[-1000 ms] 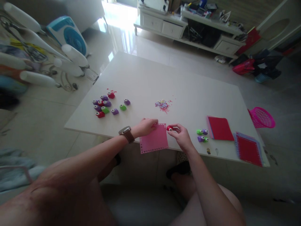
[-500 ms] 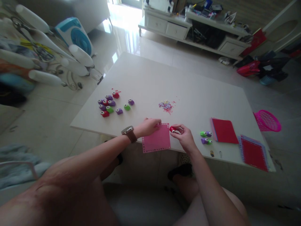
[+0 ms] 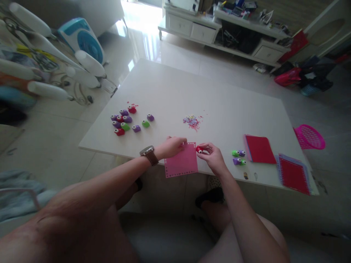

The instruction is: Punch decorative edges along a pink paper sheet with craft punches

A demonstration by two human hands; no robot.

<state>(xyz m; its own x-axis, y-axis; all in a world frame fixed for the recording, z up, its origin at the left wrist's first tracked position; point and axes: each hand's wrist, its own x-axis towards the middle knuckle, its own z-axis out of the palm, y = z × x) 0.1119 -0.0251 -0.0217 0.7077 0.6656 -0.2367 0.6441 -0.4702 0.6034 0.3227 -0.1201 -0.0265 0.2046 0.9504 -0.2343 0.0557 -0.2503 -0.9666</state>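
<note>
A pink sheet of paper (image 3: 181,162) with small holes punched along its edges lies at the table's near edge and juts over it. My left hand (image 3: 177,144), with a watch on the wrist, has its fingers curled at the sheet's far edge, holding it. Between the thumb and fingers of my right hand (image 3: 214,157) is a small red craft punch (image 3: 199,149), set against the sheet's right edge near the far corner. Whether the paper sits inside the punch's slot is too small to tell.
Beyond the sheet lies a pile of punched paper bits (image 3: 192,121). Several coloured punches (image 3: 123,120) stand at the left, and more green and purple ones (image 3: 238,157) at the right. Two paper stacks (image 3: 260,149) lie farther right, near a pink basket (image 3: 309,137) beyond the table edge.
The red punch has come slightly closer to the sheet's right edge and now meets it. My left hand keeps its place on the paper. The whole view has shifted a little.
</note>
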